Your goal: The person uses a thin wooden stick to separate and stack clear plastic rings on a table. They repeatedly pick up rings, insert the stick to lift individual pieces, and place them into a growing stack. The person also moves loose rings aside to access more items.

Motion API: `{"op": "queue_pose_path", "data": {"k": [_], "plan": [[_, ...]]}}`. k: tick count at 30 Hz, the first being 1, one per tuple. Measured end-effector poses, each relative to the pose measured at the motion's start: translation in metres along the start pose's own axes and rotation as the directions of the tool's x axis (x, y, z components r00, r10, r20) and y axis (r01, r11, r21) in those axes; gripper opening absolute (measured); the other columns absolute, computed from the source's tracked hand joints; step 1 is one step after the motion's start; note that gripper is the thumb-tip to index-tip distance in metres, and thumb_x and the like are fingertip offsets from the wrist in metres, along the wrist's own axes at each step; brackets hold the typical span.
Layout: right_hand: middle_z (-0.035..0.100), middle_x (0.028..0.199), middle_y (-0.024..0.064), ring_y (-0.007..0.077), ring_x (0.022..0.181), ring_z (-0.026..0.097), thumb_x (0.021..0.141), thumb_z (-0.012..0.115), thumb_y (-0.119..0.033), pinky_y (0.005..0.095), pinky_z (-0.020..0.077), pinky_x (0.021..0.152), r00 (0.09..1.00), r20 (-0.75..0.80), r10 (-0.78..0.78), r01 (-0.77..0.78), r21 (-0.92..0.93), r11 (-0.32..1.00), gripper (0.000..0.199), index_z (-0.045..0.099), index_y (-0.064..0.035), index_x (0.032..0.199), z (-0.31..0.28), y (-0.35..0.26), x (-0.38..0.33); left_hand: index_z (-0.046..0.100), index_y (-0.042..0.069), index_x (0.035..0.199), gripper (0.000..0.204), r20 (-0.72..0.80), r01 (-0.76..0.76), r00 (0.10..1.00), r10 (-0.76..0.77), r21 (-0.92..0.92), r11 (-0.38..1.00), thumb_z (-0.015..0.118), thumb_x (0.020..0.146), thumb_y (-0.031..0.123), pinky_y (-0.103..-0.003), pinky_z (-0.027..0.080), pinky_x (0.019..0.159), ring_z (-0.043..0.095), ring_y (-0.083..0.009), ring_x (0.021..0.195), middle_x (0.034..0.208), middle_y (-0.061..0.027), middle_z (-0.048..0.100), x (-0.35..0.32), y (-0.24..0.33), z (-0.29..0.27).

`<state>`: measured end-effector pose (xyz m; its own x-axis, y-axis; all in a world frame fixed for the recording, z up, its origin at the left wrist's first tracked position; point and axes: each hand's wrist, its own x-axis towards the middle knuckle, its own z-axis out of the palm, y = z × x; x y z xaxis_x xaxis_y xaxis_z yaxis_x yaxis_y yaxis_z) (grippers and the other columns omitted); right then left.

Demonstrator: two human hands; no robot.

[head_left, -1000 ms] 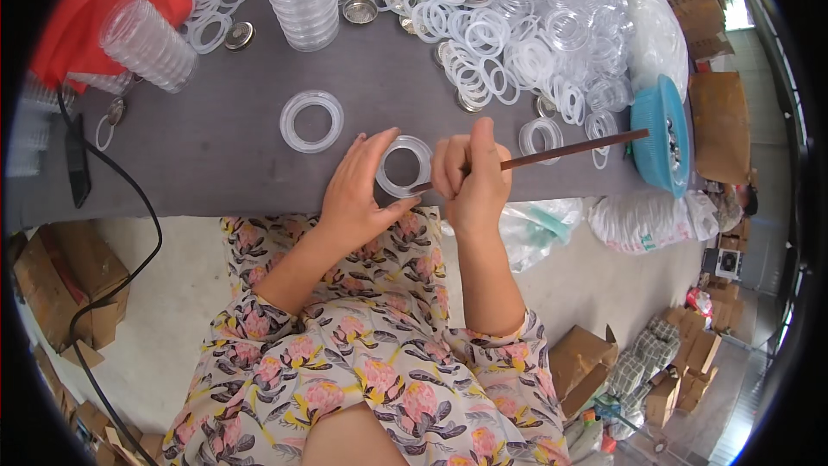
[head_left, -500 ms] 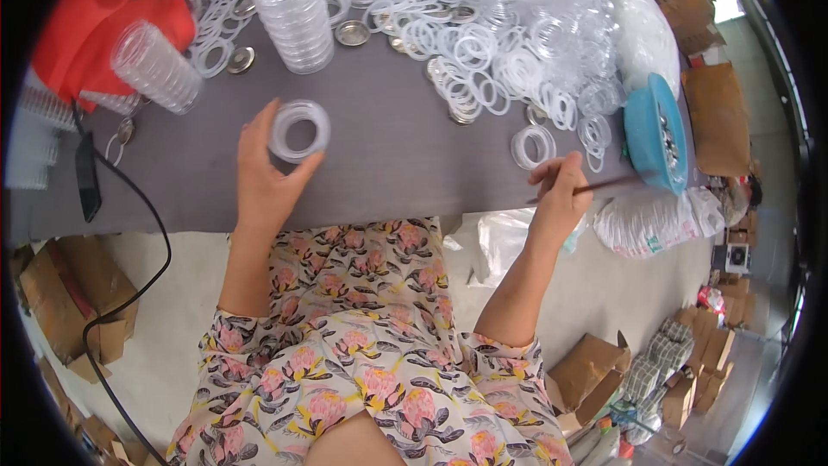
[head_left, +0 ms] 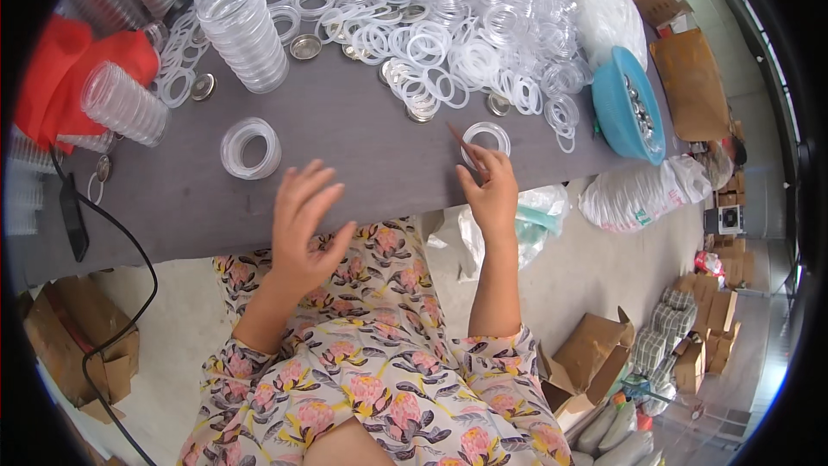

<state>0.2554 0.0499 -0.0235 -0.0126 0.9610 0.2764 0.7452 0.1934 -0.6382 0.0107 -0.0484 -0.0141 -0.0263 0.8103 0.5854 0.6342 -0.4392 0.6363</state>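
My left hand [head_left: 306,229] hovers over the near table edge, fingers spread and nothing in them. Beyond it a short stack of clear plastic rings [head_left: 227,155] stands by itself on the grey table. Between the fingers of my right hand [head_left: 490,185] is a thin brown stick [head_left: 457,134], its tip pointing up and left. Just past that hand lies a small set of clear rings [head_left: 500,132], partly hidden by the fingers. Farther back are many loose white flat rings [head_left: 474,60], with silver metal discs [head_left: 498,103] among them.
A tall stack of clear round cases [head_left: 241,34] and a leaning stack [head_left: 125,103] stand at the left, near red cloth [head_left: 112,47]. A blue basket [head_left: 608,112] of metal pieces sits at the right. A black cable [head_left: 147,233] hangs over the left table edge.
My left hand has let go of the ring stack and drawn back toward me. My right hand has come left to the smaller ring set, and the stick now points left. The view has shifted.
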Motion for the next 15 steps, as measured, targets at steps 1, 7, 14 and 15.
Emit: {"op": "queue_pose_path", "data": {"k": [1, 7, 14, 15], "plan": [[0.06, 0.09, 0.0064, 0.0185, 0.07, 0.061, 0.078, 0.066, -0.009, 0.0291, 0.0475, 0.061, 1.0, 0.023, -0.01, 0.011, -0.044, 0.999, 0.019, 0.066, -0.0084, 0.097, -0.001, -0.001, 0.002, 0.057, 0.003, 0.109, 0.044, 0.038, -0.018, 0.999, 0.019, -0.029, 0.999, 0.07, 0.067, 0.005, -0.05, 0.031, 0.102, 0.049, -0.0325, 0.116, 0.118, -0.014, 0.055, 0.001, -0.001, 0.005], [0.061, 0.09, 0.0057, 0.0153, 0.071, 0.062, 0.077, 0.066, -0.004, 0.0271, 0.0494, 0.062, 0.961, 0.234, -0.146, 0.106, 0.175, 0.979, 0.015, 0.067, -0.0087, 0.091, 0.006, -0.034, -0.024, 0.053, 0.002, 0.116, 0.05, 0.135, 0.026, 0.991, -0.014, -0.086, 0.996, 0.07, 0.07, 0.009, -0.047, 0.035, 0.1, 0.048, -0.0333, 0.117, 0.122, -0.0147, 0.053, 0.0, -0.005, 0.016], [0.06, 0.095, 0.0103, 0.0151, 0.078, 0.059, 0.077, 0.052, 0.002, 0.0248, 0.0465, 0.061, 0.922, 0.344, -0.175, -0.077, 0.608, 0.79, 0.018, 0.065, -0.0029, 0.089, 0.023, -0.073, -0.028, 0.038, 0.002, 0.131, 0.07, 0.256, 0.356, 0.916, -0.309, -0.163, 0.92, 0.072, 0.071, 0.017, -0.042, 0.036, 0.099, 0.042, -0.0344, 0.122, 0.132, -0.0183, 0.043, 0.004, -0.024, 0.026], [0.06, 0.093, 0.0112, 0.014, 0.071, 0.058, 0.078, 0.052, -0.001, 0.0237, 0.0444, 0.056, 0.952, 0.267, -0.147, -0.076, 0.675, 0.734, 0.012, 0.064, -0.0014, 0.083, 0.019, -0.07, -0.025, 0.037, 0.002, 0.132, 0.075, 0.277, 0.366, 0.908, -0.315, -0.158, 0.917, 0.074, 0.07, 0.02, -0.041, 0.035, 0.1, 0.042, -0.0333, 0.122, 0.132, -0.0186, 0.043, 0.004, -0.027, 0.025]]}}
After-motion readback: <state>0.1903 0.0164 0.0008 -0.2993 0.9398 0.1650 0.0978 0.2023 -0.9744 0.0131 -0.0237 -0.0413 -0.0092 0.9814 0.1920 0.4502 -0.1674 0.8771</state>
